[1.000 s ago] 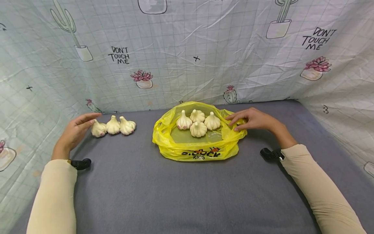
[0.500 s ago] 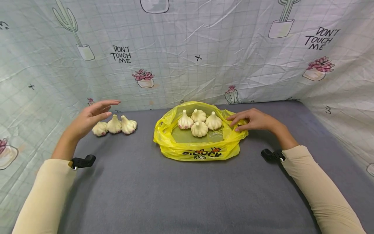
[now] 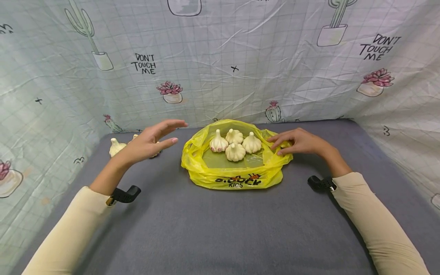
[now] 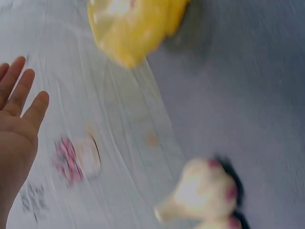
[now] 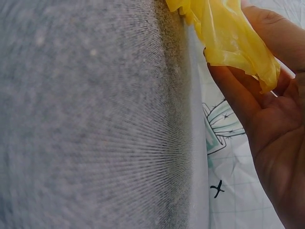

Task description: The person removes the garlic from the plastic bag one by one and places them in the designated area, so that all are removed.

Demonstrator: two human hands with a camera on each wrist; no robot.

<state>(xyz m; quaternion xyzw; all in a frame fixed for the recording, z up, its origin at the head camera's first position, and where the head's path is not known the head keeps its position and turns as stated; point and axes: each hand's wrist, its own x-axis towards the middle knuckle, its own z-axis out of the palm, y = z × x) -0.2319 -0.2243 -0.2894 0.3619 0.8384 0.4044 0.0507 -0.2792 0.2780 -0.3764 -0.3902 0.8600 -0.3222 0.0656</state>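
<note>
A person's right hand (image 3: 299, 141) pinches the right rim of a yellow bag (image 3: 199, 178) cradling four garlic bulbs (image 3: 235, 152). The left hand (image 3: 146, 146), thumb and fingers apart, hovers between bag and other bulbs (image 3: 116, 147) at left.

Garlic (image 3: 235, 152) w/in bag (image 3: 199, 173) on tbl (image 3: 227, 229)

The left hand (image 3: 151, 144) partly hides the garlic bulbs (image 3: 116, 147) behind it; its wrist view blurs them, one cut by the bottom edge. Beyond the right hand (image 3: 298, 140), its wrist view crops the yellow bag (image 5: 233, 36), which covers parts of the fingers (image 5: 234, 95).
</note>
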